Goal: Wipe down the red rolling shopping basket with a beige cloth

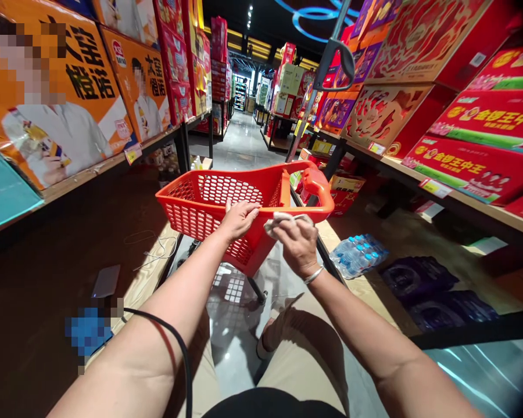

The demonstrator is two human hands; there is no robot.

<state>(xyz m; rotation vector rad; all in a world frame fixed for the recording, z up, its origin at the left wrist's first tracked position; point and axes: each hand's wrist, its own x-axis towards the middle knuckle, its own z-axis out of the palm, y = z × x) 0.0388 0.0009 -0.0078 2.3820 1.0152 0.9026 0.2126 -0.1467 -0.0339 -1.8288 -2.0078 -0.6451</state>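
Note:
A red plastic shopping cart [261,247] with perforated basket walls stands in front of me, tilted slightly in view. My left hand [241,219] is closed over its near rim, fingers lying across the edge. To the right, below the cart's looped handle [325,200], my right hand [300,241] is closed on a crumpled whitish cloth [287,219]. The cloth is close to the rim's right end; whether it touches the plastic I cannot tell. Nothing shows inside the visible part of the basket.
Shelves with orange boxes [135,87] line the left; red boxes [475,165] line the right. A pack of water bottles [359,255] lies on the low right shelf. A metal pole [303,125] rises behind the cart. A dark cable [174,331] crosses my left arm.

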